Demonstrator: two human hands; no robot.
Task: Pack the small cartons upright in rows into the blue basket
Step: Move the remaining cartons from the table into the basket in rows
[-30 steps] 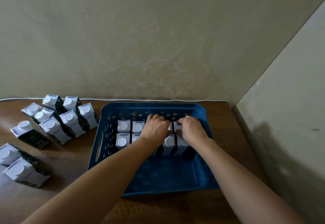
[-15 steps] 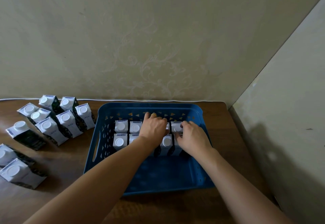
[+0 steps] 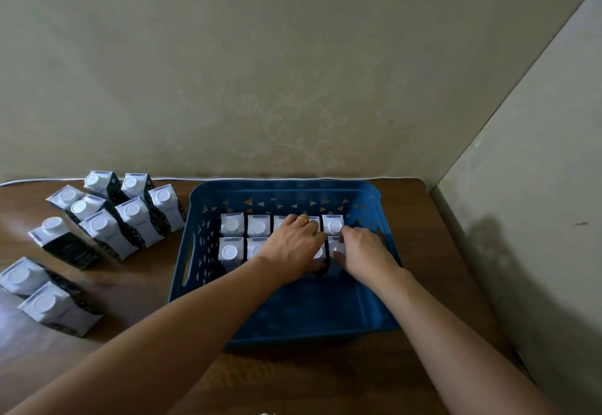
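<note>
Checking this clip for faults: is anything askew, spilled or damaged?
Nothing stands out. The visible cartons in the basket stand upright in two rows, the table's cartons stand too, and no spill shows.

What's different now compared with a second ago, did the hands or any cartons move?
Little changed. The right hand slid slightly toward the person, from the back-row carton to the front-row end carton. The left hand stayed over the middle cartons. The blue basket and the cartons on the table kept their places.
</note>
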